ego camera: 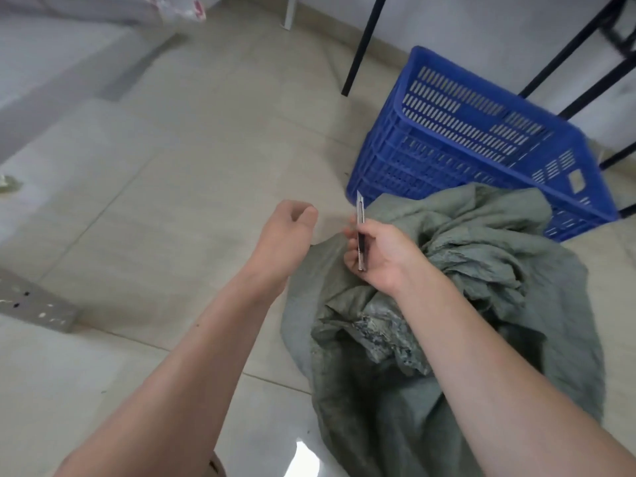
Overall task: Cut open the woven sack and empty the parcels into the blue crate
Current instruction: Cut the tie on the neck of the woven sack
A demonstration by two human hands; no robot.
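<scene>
View: head camera, the only one supplied.
Left hand: raised over the floor at the sack's left edge, its back to the camera.
Left fingers: curled in toward the palm, thumb against the forefinger; nothing seen in them.
Right hand: over the sack, just right of the left hand and not touching it.
Right fingers: wrapped round the handle of a utility knife, thumb on the near side.
Knife: upright in the grip, its blade end above the fingers and pointing away from the person.
Woven sack: grey-green, crumpled, lying on the floor beneath and to the right of the right fingers; its bunched folds lie below that wrist. Contents not visible.
Blue crate: slotted plastic, on the floor beyond and to the right of the right fingers; the sack's far end meets its near wall.
Floor: pale glossy tiles.
Room: black metal legs stand beyond the crate against a pale wall; a grey perforated bracket lies well left of the left fingers.
</scene>
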